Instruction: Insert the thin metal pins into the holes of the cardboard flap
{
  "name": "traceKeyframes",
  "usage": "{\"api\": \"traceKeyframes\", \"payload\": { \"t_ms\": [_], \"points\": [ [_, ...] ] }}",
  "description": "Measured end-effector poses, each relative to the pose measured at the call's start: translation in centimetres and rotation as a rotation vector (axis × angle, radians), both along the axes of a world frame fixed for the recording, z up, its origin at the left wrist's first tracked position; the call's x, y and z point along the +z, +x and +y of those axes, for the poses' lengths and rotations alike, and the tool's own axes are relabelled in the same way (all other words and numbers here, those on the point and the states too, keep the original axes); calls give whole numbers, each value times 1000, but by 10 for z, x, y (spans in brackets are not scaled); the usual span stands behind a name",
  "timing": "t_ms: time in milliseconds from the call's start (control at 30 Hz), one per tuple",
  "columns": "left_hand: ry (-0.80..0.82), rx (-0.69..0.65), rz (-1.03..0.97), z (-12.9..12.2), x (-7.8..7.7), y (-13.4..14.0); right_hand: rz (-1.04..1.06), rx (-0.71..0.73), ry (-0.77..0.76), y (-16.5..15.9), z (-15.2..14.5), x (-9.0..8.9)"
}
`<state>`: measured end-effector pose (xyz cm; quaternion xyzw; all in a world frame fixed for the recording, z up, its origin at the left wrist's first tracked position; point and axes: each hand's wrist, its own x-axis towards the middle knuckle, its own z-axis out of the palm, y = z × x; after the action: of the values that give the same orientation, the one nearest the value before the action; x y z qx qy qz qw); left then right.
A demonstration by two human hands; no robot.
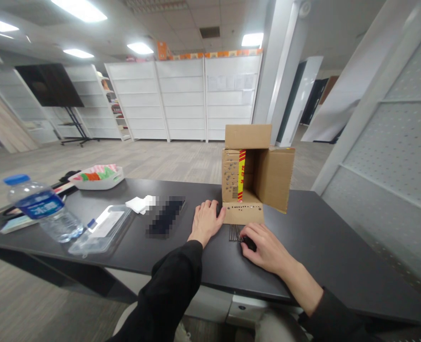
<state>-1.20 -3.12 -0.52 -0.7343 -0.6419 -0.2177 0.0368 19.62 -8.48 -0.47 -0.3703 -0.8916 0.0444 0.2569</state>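
An upright cardboard box (274,178) stands on the dark desk with its opening facing me. Grey round spots dot its left flap (231,176), and small dark holes line the lower flap (244,213). My left hand (206,219) rests palm down beside that lower flap, thumb at its edge, fingers stretched forward. In front of the flap lies a row of several thin dark screws or nails (234,232). At the right end of this row, my right hand (265,247) has its thumb and fingers curled together. Whatever they pinch is hidden in dark shadow.
Left of my hands lie a blurred dark phone-like object (166,216), white tissue (139,204) and a clear plastic case (103,230). Farther left are a water bottle (44,209) and a white basket (98,183). A perforated panel (392,156) borders the right side.
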Motion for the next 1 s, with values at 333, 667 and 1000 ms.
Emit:
{"api": "traceKeyframes", "payload": {
  "t_ms": [333, 667, 1000],
  "points": [
    [0, 1, 3, 1, -1, 0, 12, -14, -4, -1, 1, 2],
    [-2, -3, 6, 0, 1, 0, 64, -289, 94, 11, 22, 1],
    [-26, 3, -6, 1, 0, 0, 24, -659, -156, -9, 49, 34]
  ]
}}
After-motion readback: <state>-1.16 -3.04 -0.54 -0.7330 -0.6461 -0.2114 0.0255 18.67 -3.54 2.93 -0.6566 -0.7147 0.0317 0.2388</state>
